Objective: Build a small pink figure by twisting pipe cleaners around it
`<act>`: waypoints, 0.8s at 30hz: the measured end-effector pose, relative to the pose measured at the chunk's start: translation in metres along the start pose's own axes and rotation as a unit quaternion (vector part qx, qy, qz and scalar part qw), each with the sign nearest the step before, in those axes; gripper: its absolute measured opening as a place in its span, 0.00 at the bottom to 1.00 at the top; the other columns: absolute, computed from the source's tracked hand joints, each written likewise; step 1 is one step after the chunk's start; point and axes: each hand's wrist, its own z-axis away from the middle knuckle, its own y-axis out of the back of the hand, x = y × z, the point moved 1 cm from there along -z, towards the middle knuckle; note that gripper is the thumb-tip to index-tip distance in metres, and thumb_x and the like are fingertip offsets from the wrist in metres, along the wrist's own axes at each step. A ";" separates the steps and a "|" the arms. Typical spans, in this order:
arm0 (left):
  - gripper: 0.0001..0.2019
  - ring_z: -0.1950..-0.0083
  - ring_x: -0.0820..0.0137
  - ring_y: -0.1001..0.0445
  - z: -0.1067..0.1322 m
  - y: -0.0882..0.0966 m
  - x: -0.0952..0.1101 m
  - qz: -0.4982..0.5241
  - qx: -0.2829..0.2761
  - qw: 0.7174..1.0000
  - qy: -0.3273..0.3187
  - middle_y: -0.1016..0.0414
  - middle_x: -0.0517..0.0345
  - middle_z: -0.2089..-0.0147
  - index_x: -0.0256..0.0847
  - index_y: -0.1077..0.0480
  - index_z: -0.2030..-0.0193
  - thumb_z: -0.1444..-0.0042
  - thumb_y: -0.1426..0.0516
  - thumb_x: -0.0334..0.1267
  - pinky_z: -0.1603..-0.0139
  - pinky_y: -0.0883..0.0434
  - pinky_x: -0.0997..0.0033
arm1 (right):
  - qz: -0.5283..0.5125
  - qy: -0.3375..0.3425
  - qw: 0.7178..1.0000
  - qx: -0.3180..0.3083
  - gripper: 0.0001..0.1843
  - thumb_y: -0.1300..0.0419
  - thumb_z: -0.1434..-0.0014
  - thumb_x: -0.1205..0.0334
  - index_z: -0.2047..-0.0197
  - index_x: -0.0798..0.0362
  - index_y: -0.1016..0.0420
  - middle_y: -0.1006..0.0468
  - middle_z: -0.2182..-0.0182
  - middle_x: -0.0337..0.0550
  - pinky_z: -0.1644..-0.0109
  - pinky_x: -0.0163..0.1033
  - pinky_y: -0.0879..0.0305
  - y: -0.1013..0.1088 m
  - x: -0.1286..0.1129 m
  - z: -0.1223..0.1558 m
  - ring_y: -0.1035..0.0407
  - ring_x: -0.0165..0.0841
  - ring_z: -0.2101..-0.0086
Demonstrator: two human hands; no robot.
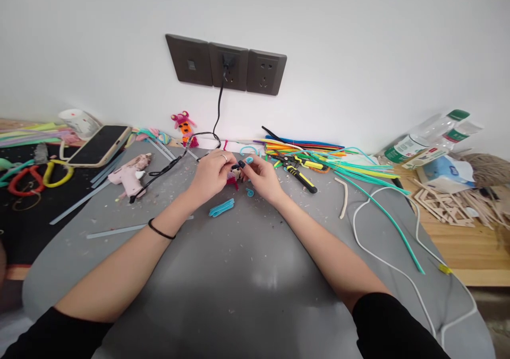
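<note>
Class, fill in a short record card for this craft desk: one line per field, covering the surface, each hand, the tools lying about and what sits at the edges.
Surface: grey mat on the desk
Left hand: pinches a small dark red craft piece
Right hand: fingers meet the same piece; teal loop at a fingertip
Near hands: flat teal strips
Tools: pink glue gun, corded to dark wall sockets; yellow-handled pliers
Right edge: plastic bottles, wooden sticks
Left edge: smartphone

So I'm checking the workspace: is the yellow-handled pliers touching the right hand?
Apart. The head view shows bare grey mat between the right hand and the pliers.
</note>
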 end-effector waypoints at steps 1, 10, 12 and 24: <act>0.07 0.55 0.59 0.24 0.000 0.000 0.000 -0.002 0.003 1.000 0.000 0.22 0.52 0.63 0.45 0.31 0.68 0.41 0.48 0.32 0.51 0.30 0.63 | -0.006 -0.002 1.000 0.002 0.21 0.37 0.41 0.40 0.70 0.49 0.34 0.27 0.76 0.35 0.67 0.38 0.33 0.001 0.000 -0.001 0.32 0.30 0.75; 0.18 0.58 0.62 0.21 0.002 -0.011 -0.004 0.135 0.015 0.989 0.065 0.18 0.52 0.57 0.42 0.26 0.56 0.33 0.51 0.51 0.55 0.26 0.65 | -0.120 -0.043 0.992 0.010 0.31 0.32 0.52 0.30 0.66 0.50 0.27 0.25 0.75 0.36 0.68 0.38 0.31 0.006 0.008 -0.009 0.32 0.29 0.76; 0.16 0.57 0.63 0.21 0.002 -0.012 -0.004 0.147 0.021 0.987 0.060 0.18 0.51 0.56 0.41 0.27 0.55 0.35 0.49 0.50 0.56 0.26 0.65 | -0.117 -0.047 0.992 -0.005 0.30 0.32 0.50 0.30 0.66 0.50 0.27 0.24 0.75 0.36 0.68 0.38 0.31 0.005 0.008 -0.009 0.31 0.29 0.76; 0.11 0.61 0.63 0.21 -0.001 -0.005 -0.006 0.129 0.021 0.988 0.085 0.20 0.53 0.62 0.43 0.31 0.62 0.39 0.47 0.48 0.58 0.27 0.65 | -0.070 0.019 0.996 0.058 0.27 0.37 0.43 0.31 0.62 0.49 0.31 0.25 0.75 0.33 0.70 0.36 0.34 0.006 0.001 -0.005 0.32 0.27 0.76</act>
